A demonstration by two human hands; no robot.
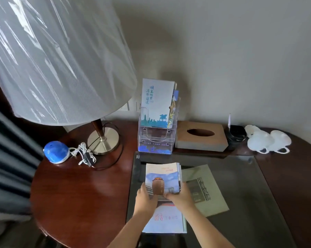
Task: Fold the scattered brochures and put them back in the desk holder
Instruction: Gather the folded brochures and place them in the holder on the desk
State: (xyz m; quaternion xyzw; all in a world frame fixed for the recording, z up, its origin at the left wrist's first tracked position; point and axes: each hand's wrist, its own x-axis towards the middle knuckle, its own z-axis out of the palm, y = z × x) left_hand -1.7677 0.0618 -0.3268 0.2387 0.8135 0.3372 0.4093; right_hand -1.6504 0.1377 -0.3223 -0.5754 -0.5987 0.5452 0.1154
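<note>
A folded brochure (162, 178) with a brown jar picture is held above the glass desk pad (240, 185). My left hand (145, 199) grips its lower left edge and my right hand (179, 197) pinches its lower right corner. Under my hands lies another brochure (166, 221) with red characters. A grey-green brochure (205, 190) lies flat to the right. The clear desk holder (156, 138) stands behind, with a white and blue brochure (156, 102) upright in its back tier.
A big plastic-wrapped lamp (58, 56) stands at the left, its base (104, 140) on the round wooden table. A blue device (56, 152) with a white cord lies beside it. A tissue box (201, 136), a black object (236, 134) and white masks (267, 140) line the back right.
</note>
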